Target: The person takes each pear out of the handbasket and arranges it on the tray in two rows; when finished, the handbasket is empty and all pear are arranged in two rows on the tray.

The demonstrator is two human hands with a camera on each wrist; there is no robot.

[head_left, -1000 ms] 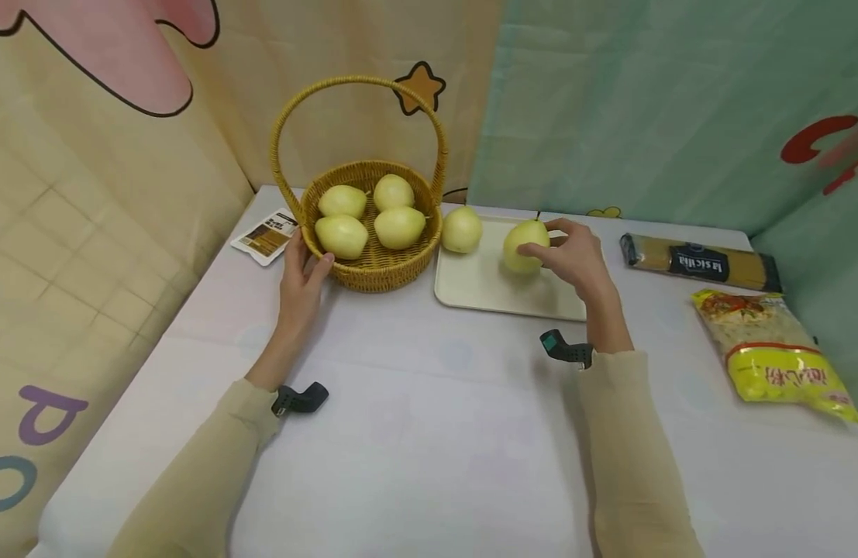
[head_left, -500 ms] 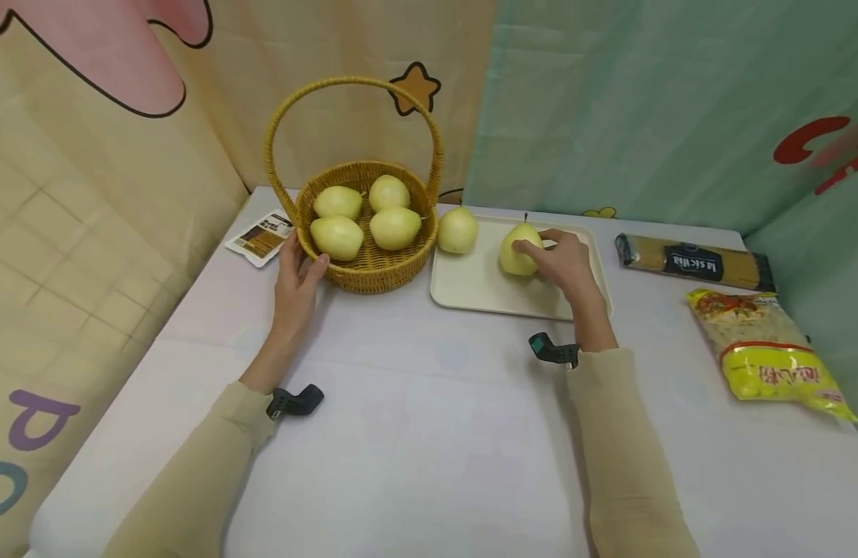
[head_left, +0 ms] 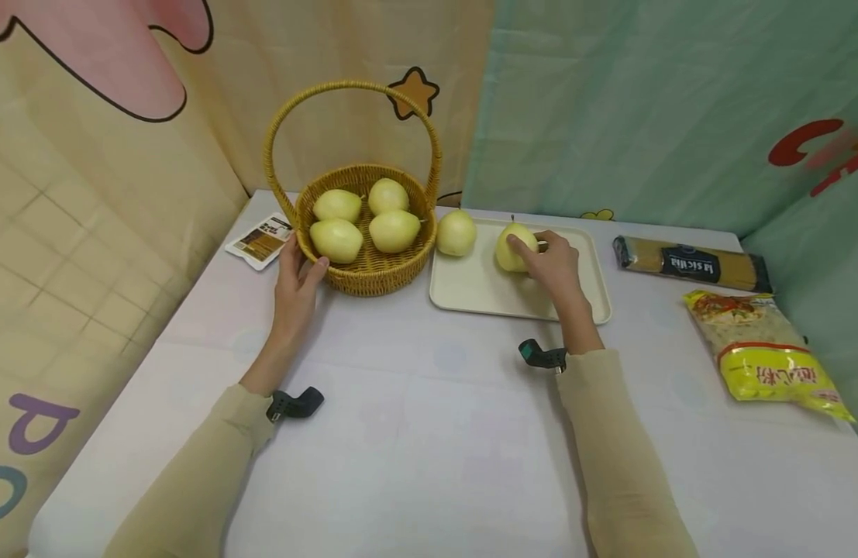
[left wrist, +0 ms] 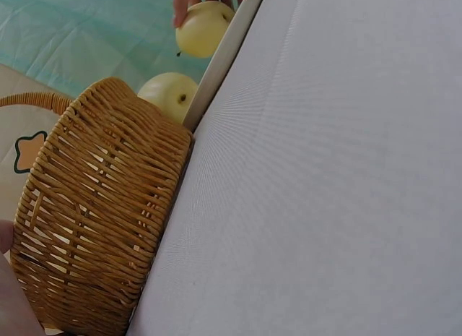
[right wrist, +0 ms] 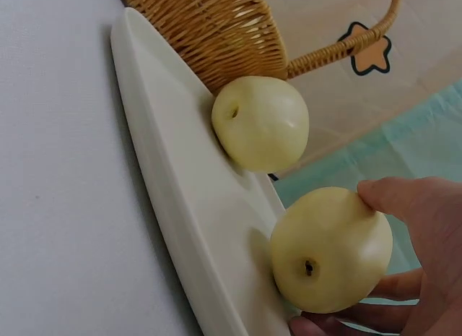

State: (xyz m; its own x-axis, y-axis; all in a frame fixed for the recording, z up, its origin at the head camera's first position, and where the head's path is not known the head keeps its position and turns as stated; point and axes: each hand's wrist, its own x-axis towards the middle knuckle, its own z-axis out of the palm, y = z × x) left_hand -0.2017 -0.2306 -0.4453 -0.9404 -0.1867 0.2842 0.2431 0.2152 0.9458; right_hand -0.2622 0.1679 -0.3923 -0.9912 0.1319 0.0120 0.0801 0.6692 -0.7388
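The right hand (head_left: 557,265), half-curled, grips a pear (head_left: 514,249) over the tray (head_left: 480,296); gentle pressure should avoid bruising. Toward nine o'clock, the left hand (head_left: 294,294), part-curled, holds the basket (head_left: 376,282).

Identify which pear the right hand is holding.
The pear farthest from the basket: the right hand grips it. The nearer pear sits beside the basket; four pears lie inside it, ungripped.

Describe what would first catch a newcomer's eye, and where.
Probably the tall-handled wicker basket at the back left of the table, holding four pears and gripped by the left hand. Next, the right hand gripping another pear at the cream tray right of the basket.
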